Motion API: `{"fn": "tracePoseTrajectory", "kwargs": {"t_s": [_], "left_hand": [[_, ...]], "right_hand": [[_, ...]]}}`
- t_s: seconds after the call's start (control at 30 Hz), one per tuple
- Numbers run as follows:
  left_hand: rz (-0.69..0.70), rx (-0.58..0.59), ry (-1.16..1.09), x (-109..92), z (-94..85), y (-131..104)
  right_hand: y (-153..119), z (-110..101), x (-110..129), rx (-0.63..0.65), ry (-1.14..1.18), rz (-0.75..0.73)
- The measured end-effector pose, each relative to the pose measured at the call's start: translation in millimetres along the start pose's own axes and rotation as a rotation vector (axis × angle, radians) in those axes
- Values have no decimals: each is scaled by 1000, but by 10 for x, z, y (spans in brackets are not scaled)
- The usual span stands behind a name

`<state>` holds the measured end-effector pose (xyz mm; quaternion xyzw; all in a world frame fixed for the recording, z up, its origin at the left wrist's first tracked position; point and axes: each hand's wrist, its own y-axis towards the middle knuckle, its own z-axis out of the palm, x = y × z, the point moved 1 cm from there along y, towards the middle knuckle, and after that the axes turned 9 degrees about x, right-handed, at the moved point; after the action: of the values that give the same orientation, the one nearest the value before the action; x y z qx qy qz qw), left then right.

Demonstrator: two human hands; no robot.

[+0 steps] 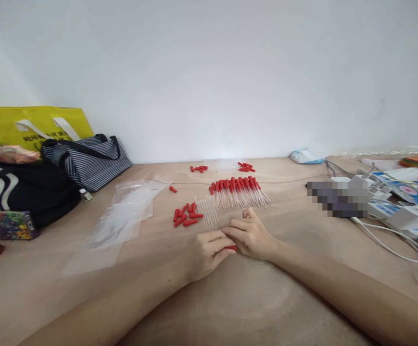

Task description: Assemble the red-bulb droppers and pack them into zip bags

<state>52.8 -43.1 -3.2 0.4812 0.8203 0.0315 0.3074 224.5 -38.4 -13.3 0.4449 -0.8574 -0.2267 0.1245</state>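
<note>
My left hand (211, 250) is closed on a red rubber dropper bulb (231, 248), of which only a sliver shows between thumb and fingers. Against it rests my right hand (249, 235), its fingers curled at the same spot; what they pinch is hidden. Just beyond the hands lies a row of thin clear dropper tubes (209, 211), with several loose red bulbs (190, 222) to its left. Farther back, a fanned row of droppers with red bulbs fitted (235, 185) points its tips toward me.
By the wall lie more tubes (228, 166) between two groups of red bulbs (247, 167). Clear plastic bags (122, 216) spread at left, near a striped bag (89, 163) and a yellow bag (50, 125). White cables (392, 235), chargers (414, 218) and a partly blurred dark object (327, 199) occupy the right.
</note>
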Motion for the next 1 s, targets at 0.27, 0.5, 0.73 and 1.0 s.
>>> {"fn": "tracePoseTrajectory", "kwargs": {"t_s": [0.27, 0.5, 0.73, 1.0], "left_hand": [[-192, -247, 24, 281, -132, -25], [-121, -214, 137, 301, -119, 28], [-175, -189, 151, 320, -115, 7], [-165, -185, 199, 280, -119, 23]], "right_hand": [[-115, -52, -171, -15, 107, 280], [-31, -33, -79, 21, 113, 250], [-41, -7, -78, 19, 113, 235], [-40, 50, -81, 20, 90, 152]]}}
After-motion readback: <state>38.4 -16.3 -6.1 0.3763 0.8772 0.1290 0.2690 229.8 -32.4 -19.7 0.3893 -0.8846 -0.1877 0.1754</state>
